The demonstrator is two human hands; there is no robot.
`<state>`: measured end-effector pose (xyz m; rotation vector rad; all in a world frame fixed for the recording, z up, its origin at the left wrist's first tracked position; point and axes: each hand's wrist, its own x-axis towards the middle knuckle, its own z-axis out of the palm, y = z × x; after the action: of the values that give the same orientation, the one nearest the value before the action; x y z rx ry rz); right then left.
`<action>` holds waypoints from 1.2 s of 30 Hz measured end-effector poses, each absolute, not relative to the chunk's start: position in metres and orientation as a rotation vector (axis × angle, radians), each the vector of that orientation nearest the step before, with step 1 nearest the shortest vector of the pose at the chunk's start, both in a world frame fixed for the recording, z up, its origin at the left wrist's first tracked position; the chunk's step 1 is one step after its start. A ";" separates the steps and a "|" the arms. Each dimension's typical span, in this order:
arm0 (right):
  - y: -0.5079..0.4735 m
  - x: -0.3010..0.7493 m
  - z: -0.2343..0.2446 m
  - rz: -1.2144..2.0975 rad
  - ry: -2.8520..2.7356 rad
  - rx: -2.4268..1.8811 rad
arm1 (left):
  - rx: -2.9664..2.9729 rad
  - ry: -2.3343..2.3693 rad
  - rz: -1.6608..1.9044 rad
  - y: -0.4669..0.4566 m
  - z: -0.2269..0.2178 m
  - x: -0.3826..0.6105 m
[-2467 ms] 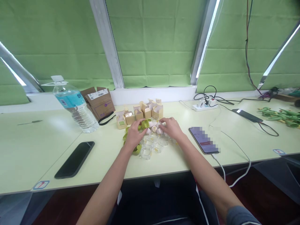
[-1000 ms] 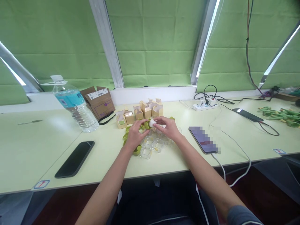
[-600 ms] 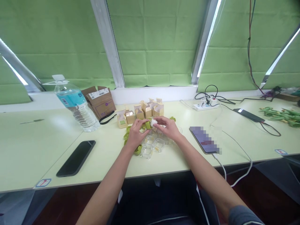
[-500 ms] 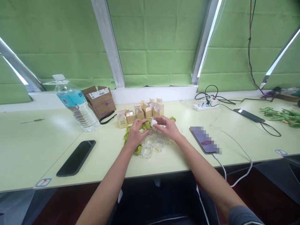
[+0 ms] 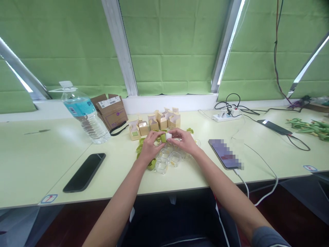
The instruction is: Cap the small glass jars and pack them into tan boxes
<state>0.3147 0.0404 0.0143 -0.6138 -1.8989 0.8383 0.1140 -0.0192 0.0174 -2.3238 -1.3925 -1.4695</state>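
Pinched between the fingers of my left hand (image 5: 149, 147) is a small green cup-like piece (image 5: 163, 138). My right hand (image 5: 184, 141) grips a small white rounded piece (image 5: 168, 136), which touches the green one; I cannot tell whether it sits inside. Below and around both hands lie several clear plastic cups (image 5: 175, 159), some with a yellow mark. More green pieces (image 5: 151, 164) rest beside and under my left hand, and a green flower-shaped piece (image 5: 190, 130) lies just behind my right hand. Several small open cardboard boxes (image 5: 143, 127) stand behind the hands.
A large water bottle (image 5: 88, 115) and a brown carton (image 5: 113, 113) stand at the back left. One black phone (image 5: 84, 172) lies left, another phone (image 5: 224, 154) with a white cable right. Farther right are a power strip (image 5: 226, 116), a black power bank (image 5: 274, 127) and green stems (image 5: 308, 127).
The white piece and the green piece have come closer and now press against each other. Both hands stay in nearly the same place; the view has shifted slightly.
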 end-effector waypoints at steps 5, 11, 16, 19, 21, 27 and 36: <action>0.042 0.312 0.013 0.946 -1.864 -0.603 | -2.323 -1.361 -1.466 -0.017 0.015 0.112; 0.042 0.309 0.013 0.833 -1.866 -0.562 | -2.301 -1.450 -1.470 -0.016 0.013 0.111; 0.042 0.310 0.014 0.733 -1.861 -0.598 | -2.378 -1.564 -1.541 -0.016 0.018 0.114; 0.042 0.310 0.014 0.693 -1.875 -0.606 | -2.371 -1.703 -1.604 -0.017 0.019 0.115; 0.042 0.310 0.013 0.636 -1.909 -0.579 | -2.361 -1.775 -1.628 -0.017 0.020 0.115; 0.040 0.309 0.014 0.420 -1.995 -0.476 | -2.387 -1.809 -1.675 -0.015 0.019 0.114; 0.043 0.305 0.010 0.273 -1.963 -0.458 | -2.438 -1.792 -1.716 -0.017 0.023 0.115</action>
<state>0.3050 0.0435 0.0099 -0.4582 -1.9635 0.2728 0.1151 -0.0166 0.0228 -2.4375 -1.7916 -1.7155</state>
